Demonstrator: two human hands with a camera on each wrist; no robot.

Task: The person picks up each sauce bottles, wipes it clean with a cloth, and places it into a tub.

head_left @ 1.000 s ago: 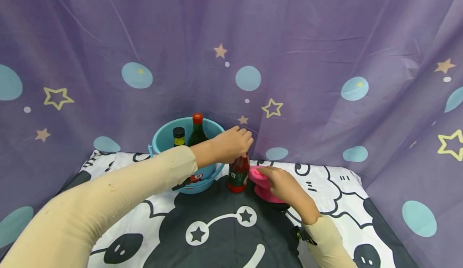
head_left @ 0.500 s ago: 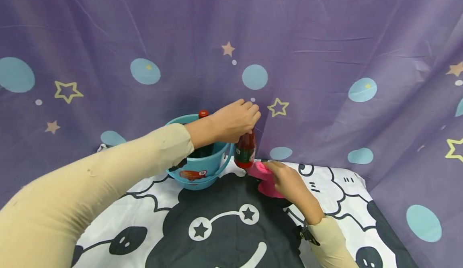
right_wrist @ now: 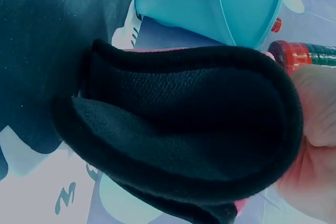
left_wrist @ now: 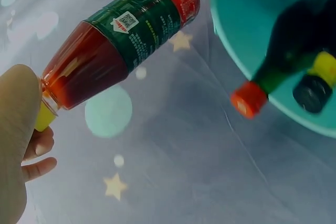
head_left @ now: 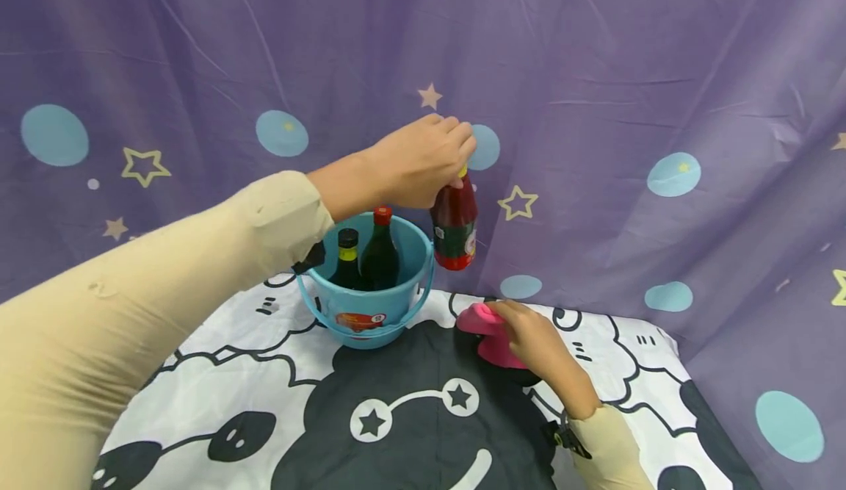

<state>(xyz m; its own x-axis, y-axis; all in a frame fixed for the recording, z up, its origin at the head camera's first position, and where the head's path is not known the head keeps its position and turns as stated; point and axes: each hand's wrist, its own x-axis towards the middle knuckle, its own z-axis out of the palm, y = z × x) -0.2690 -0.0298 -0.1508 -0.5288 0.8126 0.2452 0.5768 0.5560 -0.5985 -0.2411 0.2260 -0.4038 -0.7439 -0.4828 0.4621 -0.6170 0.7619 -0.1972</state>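
My left hand [head_left: 426,156] grips a red sauce bottle [head_left: 454,225] by its yellow-capped neck. The bottle has a green label and hangs in the air, right of the blue bucket's rim. In the left wrist view the sauce bottle [left_wrist: 118,40] shows its label and red base, apart from the bucket. My right hand [head_left: 538,339] holds a soft pink thing [head_left: 499,350] on the cloth. In the right wrist view its wide, black-edged opening [right_wrist: 173,182] faces the camera; its kind is unclear. The right fingertips are partly hidden.
A light blue bucket [head_left: 403,303] with a handle stands left of the pink thing. Inside are a dark green bottle with a red cap [head_left: 381,255] and a dark bottle with a black cap [head_left: 347,247]. A purple patterned curtain [head_left: 595,49] hangs behind the cloth [head_left: 251,372].
The left hand has lifted the sauce bottle off the cloth, up to above the bucket's right side. The right hand keeps hold of the pink thing in nearly the same place.
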